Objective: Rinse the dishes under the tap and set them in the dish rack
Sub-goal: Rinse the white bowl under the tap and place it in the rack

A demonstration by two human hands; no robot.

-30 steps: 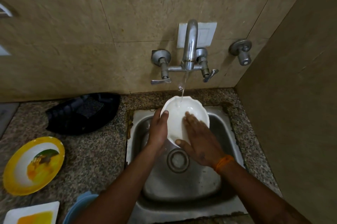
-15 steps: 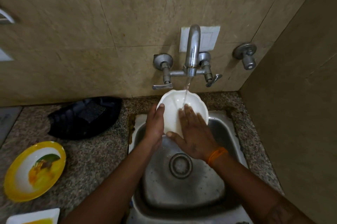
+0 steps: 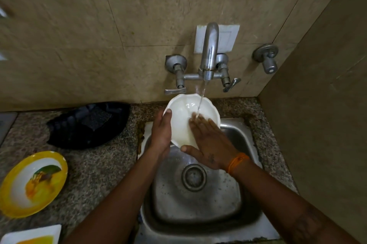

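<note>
1 white bowl point(image 3: 184, 116) under the tap point(image 3: 208, 55): left hand point(image 3: 161, 134) grips its rim, right hand point(image 3: 208, 144) flat inside.
2 plates: yellow plate point(image 3: 33, 184), square plate point(image 3: 29, 233), on speckled granite counter point(image 3: 95, 164).

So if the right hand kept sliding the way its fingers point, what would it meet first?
Probably the falling water stream, already at the fingers of the right hand; beyond that the white bowl rim, though depth is unclear.
</note>
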